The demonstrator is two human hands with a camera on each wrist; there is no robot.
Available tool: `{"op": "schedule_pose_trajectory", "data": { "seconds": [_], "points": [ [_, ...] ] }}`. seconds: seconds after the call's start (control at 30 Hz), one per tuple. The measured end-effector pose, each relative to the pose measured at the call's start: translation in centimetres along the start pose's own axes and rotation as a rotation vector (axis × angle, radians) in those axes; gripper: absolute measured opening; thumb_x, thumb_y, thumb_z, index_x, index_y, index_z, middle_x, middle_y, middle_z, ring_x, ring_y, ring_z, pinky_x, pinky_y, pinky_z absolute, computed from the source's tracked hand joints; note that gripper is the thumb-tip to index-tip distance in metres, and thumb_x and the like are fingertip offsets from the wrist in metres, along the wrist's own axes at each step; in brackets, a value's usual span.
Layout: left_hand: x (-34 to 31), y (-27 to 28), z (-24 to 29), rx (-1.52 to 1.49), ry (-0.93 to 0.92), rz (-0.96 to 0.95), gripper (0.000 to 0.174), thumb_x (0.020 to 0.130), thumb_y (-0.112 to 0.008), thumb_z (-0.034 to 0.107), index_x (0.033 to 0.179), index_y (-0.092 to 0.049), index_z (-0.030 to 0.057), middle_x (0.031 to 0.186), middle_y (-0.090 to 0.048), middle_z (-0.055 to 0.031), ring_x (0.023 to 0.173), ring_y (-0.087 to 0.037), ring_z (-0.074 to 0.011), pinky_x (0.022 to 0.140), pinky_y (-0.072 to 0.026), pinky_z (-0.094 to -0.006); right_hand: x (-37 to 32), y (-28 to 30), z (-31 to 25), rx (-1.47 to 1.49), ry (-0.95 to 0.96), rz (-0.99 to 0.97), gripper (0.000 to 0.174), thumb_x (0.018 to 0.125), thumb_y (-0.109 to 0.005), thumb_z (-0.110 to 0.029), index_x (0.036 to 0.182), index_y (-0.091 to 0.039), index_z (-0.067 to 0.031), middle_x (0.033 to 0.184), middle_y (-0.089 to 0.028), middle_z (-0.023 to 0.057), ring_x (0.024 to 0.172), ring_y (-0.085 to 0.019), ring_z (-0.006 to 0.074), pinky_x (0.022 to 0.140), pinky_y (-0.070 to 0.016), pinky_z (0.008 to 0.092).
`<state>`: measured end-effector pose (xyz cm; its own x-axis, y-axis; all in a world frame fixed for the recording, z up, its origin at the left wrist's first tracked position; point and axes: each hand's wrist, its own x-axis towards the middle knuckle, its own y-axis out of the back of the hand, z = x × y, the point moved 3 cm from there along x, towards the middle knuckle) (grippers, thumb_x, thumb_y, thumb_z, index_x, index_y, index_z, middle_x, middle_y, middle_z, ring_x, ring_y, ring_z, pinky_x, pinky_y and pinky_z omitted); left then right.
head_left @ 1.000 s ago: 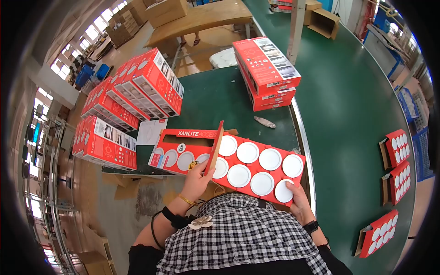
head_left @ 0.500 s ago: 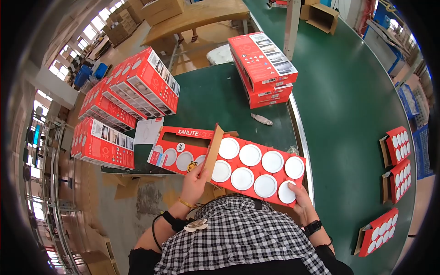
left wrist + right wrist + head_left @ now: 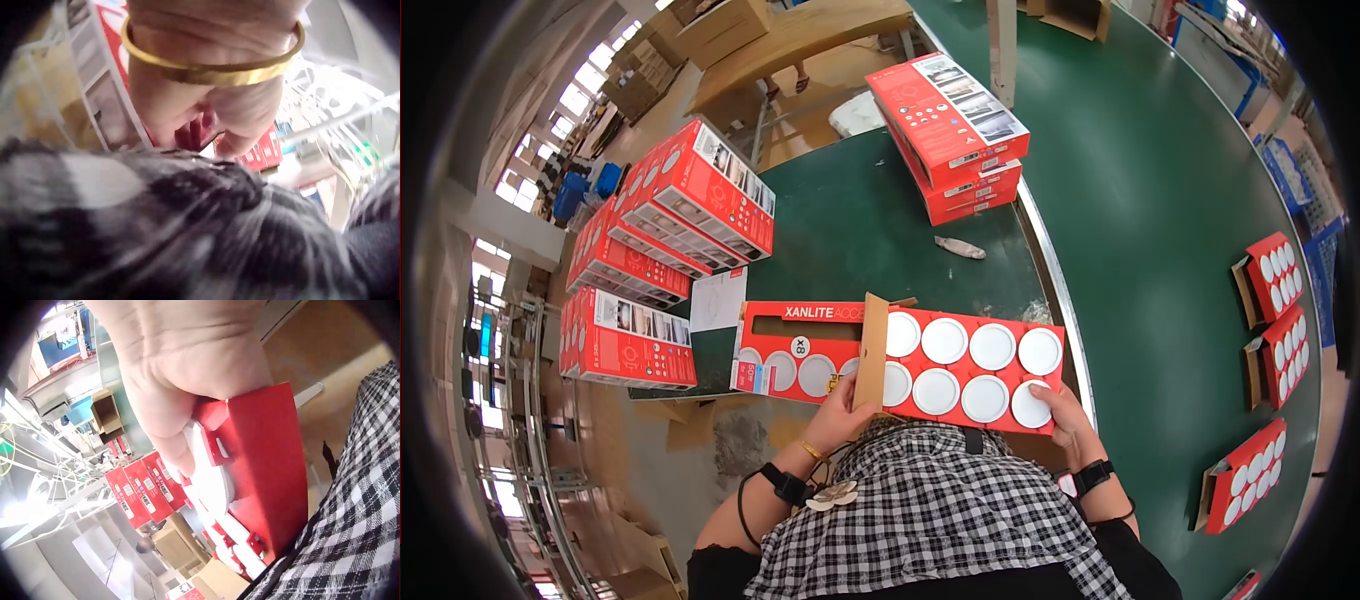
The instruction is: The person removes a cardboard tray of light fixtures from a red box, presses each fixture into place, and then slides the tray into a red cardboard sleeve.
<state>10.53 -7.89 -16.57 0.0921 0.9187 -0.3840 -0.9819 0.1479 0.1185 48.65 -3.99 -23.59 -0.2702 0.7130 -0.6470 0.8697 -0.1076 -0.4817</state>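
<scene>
**Holding 1 disc tray at the table edge, both hands engaged**

Item 1 – flat red cardboard tray (image 3: 1000, 372), carrying 8 round white discs (image 3: 945, 340) in 2 rows of 4. It is held roughly level over the near edge of the dark green table (image 3: 850, 220), just in front of the person's black-and-white checked shirt (image 3: 930, 510). Its brown cardboard end flap (image 3: 872, 345) stands upright at the left end.

Left hand (image 3: 838, 408) – grips the lower part of the end flap, with the thumb lying up along it. The left wrist view shows the fingers (image 3: 240, 134) curled in, with a gold bangle (image 3: 212, 69) above them.

Right hand (image 3: 1072, 420) – clamps the tray's near right corner, with the thumb on the last disc of the near row. The right wrist view shows the hand (image 3: 181, 369) closed round the red edge (image 3: 262, 462).

Item 2 – red printed carton marked XANLITE (image 3: 800, 345), lying flat on the table and touching the tray's left end behind the flap.

Surroundings:
- Stacks of red retail boxes at far left (image 3: 690, 195) and near left (image 3: 630, 335).
- A further pile of red boxes at the table's far right corner (image 3: 950, 120).
- 1 white paper sheet (image 3: 718, 298).
- 3 more red disc trays (image 3: 1275, 270) spaced apart on the green conveyor belt (image 3: 1160, 250) to the right.
</scene>
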Motion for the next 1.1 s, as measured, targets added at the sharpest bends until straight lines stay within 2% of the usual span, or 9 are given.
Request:
{"op": "schedule_pose_trajectory", "data": {
  "seconds": [0.17,0.23,0.27,0.37,0.43,0.47,0.6,0.9,1.1],
  "points": [
    [2.1,0.3,5.7,0.148,0.063,0.054,0.081,0.093,-0.068,0.017,0.158,-0.022,0.0012,0.154,-0.042,-0.0196,0.143,-0.043,-0.0306,0.114,-0.0391,-0.0410,0.0,-0.6,-0.4,0.020,0.035,-0.004,0.058,0.090,-0.073,-0.012,0.141,-0.048,-0.0007,0.128,-0.064,0.0134,0.111,-0.068,0.0243,0.091,-0.0614,0.0391],
    [5.4,-0.5,10.2,0.889,-0.396,0.032,0.086,0.090,-0.071,0.024,0.159,-0.023,0.0024,0.155,-0.039,-0.0236,0.143,-0.042,-0.0343,0.116,-0.0363,-0.0405,0.1,-0.4,-0.3,0.023,0.025,-0.018,0.062,0.089,-0.074,-0.012,0.142,-0.046,-0.0008,0.129,-0.064,0.0139,0.111,-0.068,0.0243,0.091,-0.0613,0.0391],
    [7.6,-0.7,11.1,0.898,-0.402,0.005,0.086,0.090,-0.071,0.024,0.159,-0.023,0.0024,0.155,-0.039,-0.0236,0.143,-0.042,-0.0343,0.116,-0.0363,-0.0405,0.1,-0.3,-0.2,0.026,0.020,-0.010,0.063,0.088,-0.074,-0.012,0.143,-0.046,-0.0007,0.130,-0.064,0.0140,0.112,-0.068,0.0241,0.091,-0.0611,0.0390],
    [14.5,-0.6,12.8,1.012,-0.308,-0.040,0.086,0.088,-0.071,0.031,0.156,-0.028,0.0001,0.151,-0.043,-0.0267,0.137,-0.049,-0.0379,0.112,-0.0410,-0.0440,-0.3,-0.6,-0.7,0.035,0.021,0.015,0.065,0.087,-0.076,-0.013,0.143,-0.045,-0.0004,0.130,-0.064,0.0140,0.112,-0.068,0.0239,0.092,-0.0605,0.0389],
    [17.6,-0.2,11.4,1.094,0.217,-0.417,0.082,0.088,-0.070,0.031,0.153,-0.033,-0.0010,0.137,-0.056,-0.0265,0.125,-0.059,-0.0360,0.104,-0.0476,-0.0435,-0.2,-0.7,-0.8,0.036,0.013,0.020,0.067,0.086,-0.076,-0.013,0.144,-0.045,-0.0003,0.130,-0.064,0.0140,0.112,-0.068,0.0237,0.093,-0.0601,0.0389],
    [18.5,0.4,10.9,1.155,0.188,-0.488,0.073,0.088,-0.068,0.025,0.152,-0.039,0.0032,0.119,-0.067,-0.0217,0.112,-0.066,-0.0304,0.096,-0.0520,-0.0393,-0.1,-0.5,-0.8,0.025,0.023,0.016,0.069,0.085,-0.077,-0.013,0.144,-0.045,-0.0001,0.130,-0.064,0.0139,0.111,-0.068,0.0238,0.093,-0.0597,0.0390],
    [19.8,2.2,11.3,0.911,0.243,-0.762,0.046,0.088,-0.067,0.015,0.133,-0.064,0.0088,0.113,-0.072,-0.0110,0.103,-0.069,-0.0211,0.090,-0.0536,-0.0327,-0.4,-0.4,-0.9,0.011,0.001,0.046,0.073,0.082,-0.079,-0.014,0.145,-0.044,-0.0006,0.129,-0.064,0.0133,0.112,-0.067,0.0241,0.095,-0.0585,0.0395],
    [23.6,-1.0,11.4,1.526,0.201,-0.776,0.040,0.079,-0.077,0.026,0.112,-0.071,0.0047,0.106,-0.074,-0.0151,0.101,-0.071,-0.0278,0.085,-0.0553,-0.0352,-1.0,-0.9,-1.5,-0.034,-0.045,0.092,0.078,0.080,-0.082,-0.019,0.146,-0.044,-0.0013,0.127,-0.065,0.0126,0.109,-0.068,0.0223,0.090,-0.0602,0.0375],
    [25.6,-2.0,9.1,1.692,0.264,-1.057,0.031,0.074,-0.077,0.028,0.093,-0.079,0.0030,0.089,-0.076,-0.0149,0.085,-0.074,-0.0269,0.077,-0.0574,-0.0374,-0.6,-0.8,-0.8,0.009,0.007,0.073,0.078,0.080,-0.083,-0.020,0.146,-0.045,-0.0007,0.127,-0.065,0.0127,0.108,-0.068,0.0207,0.089,-0.0600,0.0355]
  ]
}}
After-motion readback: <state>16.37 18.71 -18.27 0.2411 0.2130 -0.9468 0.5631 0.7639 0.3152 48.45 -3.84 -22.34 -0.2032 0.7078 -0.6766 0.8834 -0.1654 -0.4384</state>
